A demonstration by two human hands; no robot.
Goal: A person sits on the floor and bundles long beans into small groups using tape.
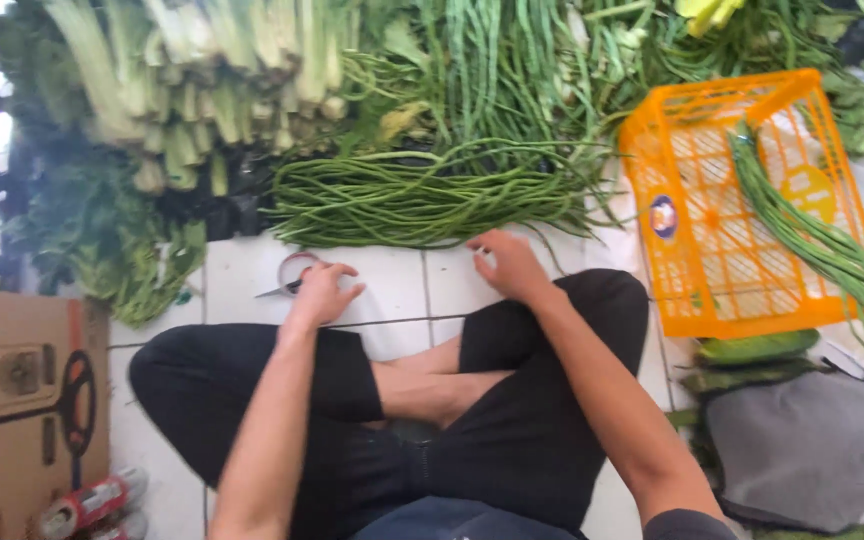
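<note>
Sitting cross-legged on the tiled floor (392, 290), the person rests the left hand (324, 292) on a roll of tape (295, 272), fingers curled over it; the right hand (508, 262), loosely curled, holds nothing I can make out, beside the long beans (422, 195)

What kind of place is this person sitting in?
Probably a vegetable stall or market floor: bundles of long beans and leafy stalks lie piled on white tiles, beside an orange plastic crate.

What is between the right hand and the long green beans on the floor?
Nothing visible. The right hand rests on bare white tile, and the long beans lie just beyond its fingertips. The left hand is off to the side on a tape roll.
</note>
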